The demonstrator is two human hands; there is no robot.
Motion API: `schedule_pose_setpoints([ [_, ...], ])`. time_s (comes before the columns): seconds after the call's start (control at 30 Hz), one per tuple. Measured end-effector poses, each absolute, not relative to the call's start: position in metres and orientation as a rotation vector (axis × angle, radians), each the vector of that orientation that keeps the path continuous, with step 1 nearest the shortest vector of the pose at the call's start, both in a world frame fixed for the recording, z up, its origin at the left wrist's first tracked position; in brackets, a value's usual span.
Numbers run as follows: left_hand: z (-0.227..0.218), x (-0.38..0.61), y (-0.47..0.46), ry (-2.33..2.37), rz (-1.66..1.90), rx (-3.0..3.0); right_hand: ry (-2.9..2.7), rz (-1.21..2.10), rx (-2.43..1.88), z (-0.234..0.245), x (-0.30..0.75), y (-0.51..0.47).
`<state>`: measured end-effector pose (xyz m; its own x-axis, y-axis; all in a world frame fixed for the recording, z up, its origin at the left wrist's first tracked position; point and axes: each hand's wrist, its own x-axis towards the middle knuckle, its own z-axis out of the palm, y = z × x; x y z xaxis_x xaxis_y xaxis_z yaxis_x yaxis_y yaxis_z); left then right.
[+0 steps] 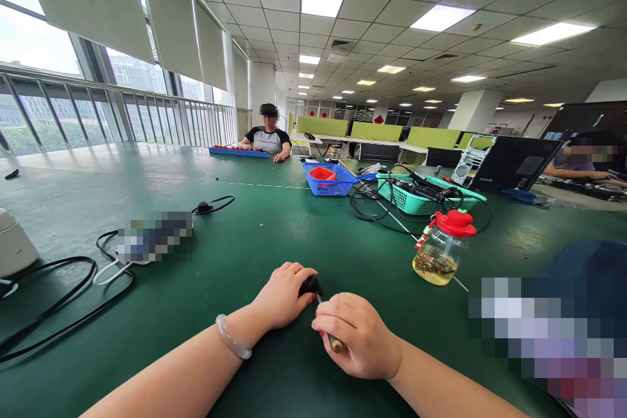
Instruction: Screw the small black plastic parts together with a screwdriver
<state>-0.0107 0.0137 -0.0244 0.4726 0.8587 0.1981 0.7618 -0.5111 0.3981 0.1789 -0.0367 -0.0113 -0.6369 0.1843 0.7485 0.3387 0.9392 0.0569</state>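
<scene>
My left hand [283, 296] is closed around a small black part [310, 285] and steadies it on the green tabletop. Most of that part is hidden under the fingers, so its kind does not show. A screwdriver [336, 343] is gripped in my right hand [360, 334], its rounded brownish handle end poking out below the fingers. Its thin metal shaft points up and left to the black part; whether the tip touches it I cannot tell. A pale bracelet circles my left wrist.
A glass bottle with a red lid [441, 248] stands to the right. Farther back are a blue basket [332, 186] and a teal basket [414, 202] full of black cables. Black cords [63, 313] lie at the left. One person [268, 137] sits across the table, another at far right.
</scene>
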Motion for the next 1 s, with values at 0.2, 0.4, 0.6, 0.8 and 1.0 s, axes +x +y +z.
schedule_pose_setpoints([
  [0.2, -0.0227, -0.0091, 0.0139, 1.428, 0.617, 2.395, -2.369, -0.328, -0.319, -0.0112, 0.1808, -0.0362],
  [0.4, -0.0219, -0.0089, 0.0137, 1.452, 0.663, 2.32, -2.456, -0.37, -0.267, -0.0086, 0.1791, -0.0365],
  [0.6, -0.0248, -0.0095, 0.0153, 1.425, 0.693, 2.353, -2.511, -0.406, -0.227, -0.0091, 0.1774, -0.0385],
  [0.8, -0.0233, -0.009, 0.0146, 1.432, 0.689, 2.335, -2.548, -0.411, -0.306, -0.011, 0.1784, -0.0377],
  [1.0, -0.023, -0.0095, 0.0148, 1.445, 0.685, 2.327, -2.553, -0.413, -0.317, -0.0127, 0.1788, -0.0375],
])
